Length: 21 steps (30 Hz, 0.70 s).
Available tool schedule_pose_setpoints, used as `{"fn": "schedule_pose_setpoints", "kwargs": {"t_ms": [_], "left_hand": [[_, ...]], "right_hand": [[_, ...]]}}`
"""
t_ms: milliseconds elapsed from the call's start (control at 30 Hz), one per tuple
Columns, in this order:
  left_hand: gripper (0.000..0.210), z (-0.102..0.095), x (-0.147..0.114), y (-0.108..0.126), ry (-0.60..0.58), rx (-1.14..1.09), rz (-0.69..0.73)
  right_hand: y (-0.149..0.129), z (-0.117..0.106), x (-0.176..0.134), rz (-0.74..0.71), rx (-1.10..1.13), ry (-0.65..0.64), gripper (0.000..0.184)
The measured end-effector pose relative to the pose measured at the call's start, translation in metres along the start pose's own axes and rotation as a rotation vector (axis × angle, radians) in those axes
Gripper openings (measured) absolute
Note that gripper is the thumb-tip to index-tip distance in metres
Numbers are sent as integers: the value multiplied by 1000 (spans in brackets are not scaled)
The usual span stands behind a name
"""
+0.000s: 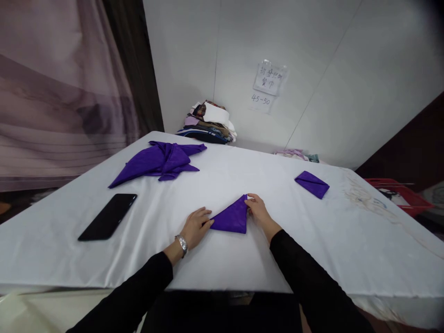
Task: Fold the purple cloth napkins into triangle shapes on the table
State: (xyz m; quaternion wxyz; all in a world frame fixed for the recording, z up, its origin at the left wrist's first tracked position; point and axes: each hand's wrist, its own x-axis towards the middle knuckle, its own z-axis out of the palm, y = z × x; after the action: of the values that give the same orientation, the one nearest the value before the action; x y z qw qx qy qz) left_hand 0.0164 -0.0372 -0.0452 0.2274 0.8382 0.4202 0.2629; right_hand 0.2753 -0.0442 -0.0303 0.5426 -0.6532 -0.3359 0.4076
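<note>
At a white table's (pixel 222 263) near middle, a folded purple cloth (pixel 231 218) is best kept taut: left hand (pixel 196 227), fingers extended, steadies its left tip; right hand (pixel 258 211) pinches its far-right corner.

A black left sleeve (pixel 138 290) and matching right sleeve (pixel 312 273) cover the arms, plain and long; they end just short of the left hand (pixel 194 227) and right hand (pixel 258 209); a broad, shiny silver bracelet (pixel 181 245) with a patterned surface circles the left wrist. Below the worktop's (pixel 222 275) near edge, dark clothing (pixel 194 314) covers the lap; its details are lost in shadow.
</note>
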Motion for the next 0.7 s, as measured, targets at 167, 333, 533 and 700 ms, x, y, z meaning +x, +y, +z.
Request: {"fn": "schedule_pose_setpoints", "kwargs": {"t_ms": [167, 333, 533, 700], "left_hand": [[32, 4, 0, -4, 43, -12, 16], [32, 2, -3, -6, 63, -50, 21], [35, 3, -4, -9, 98, -35, 24], [35, 5, -2, -8, 118, 17, -12]], "right_hand": [[-2, 2, 4, -24, -16, 19, 38], [-3, 4, 7, -47, -32, 9, 35], [1, 3, 14, -59, -44, 4, 36], [8, 3, 23, -99, -57, 12, 37]]}}
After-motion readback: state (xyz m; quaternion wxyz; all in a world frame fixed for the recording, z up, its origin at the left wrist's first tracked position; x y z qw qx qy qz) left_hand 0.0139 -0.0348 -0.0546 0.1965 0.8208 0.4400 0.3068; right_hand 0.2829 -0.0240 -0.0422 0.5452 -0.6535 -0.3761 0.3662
